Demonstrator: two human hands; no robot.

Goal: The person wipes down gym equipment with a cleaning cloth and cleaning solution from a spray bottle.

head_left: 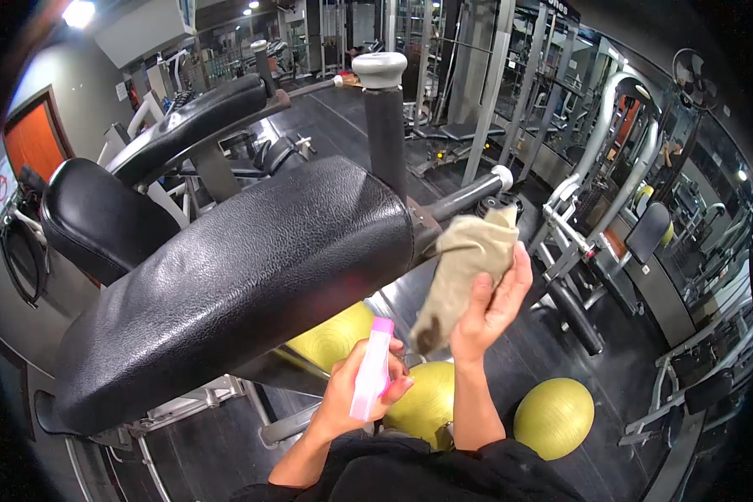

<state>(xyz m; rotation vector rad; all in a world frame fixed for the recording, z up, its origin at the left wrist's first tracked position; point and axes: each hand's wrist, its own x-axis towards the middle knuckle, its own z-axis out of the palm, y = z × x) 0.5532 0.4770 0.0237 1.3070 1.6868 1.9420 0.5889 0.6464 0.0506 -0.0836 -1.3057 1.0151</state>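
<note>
My left hand [343,391] is wrapped round a pink and white spray bottle [374,368], its bright pink tip pointing up and forward. A beige cloth [468,263] with a dark patch at its lower end hangs in my right hand [492,311], pinched between thumb and fingers. Both hands are in front of the long black padded bench [251,259] of an exercise machine. The cloth overlaps the right end of this pad in the view, near a metal bar [468,194].
A dark post with a grey knob [380,71] rises behind the pad. Yellow exercise balls [554,418] lie on the dark floor below. Another black seat pad [100,217] stands at left, and weight machines [611,167] line the right side.
</note>
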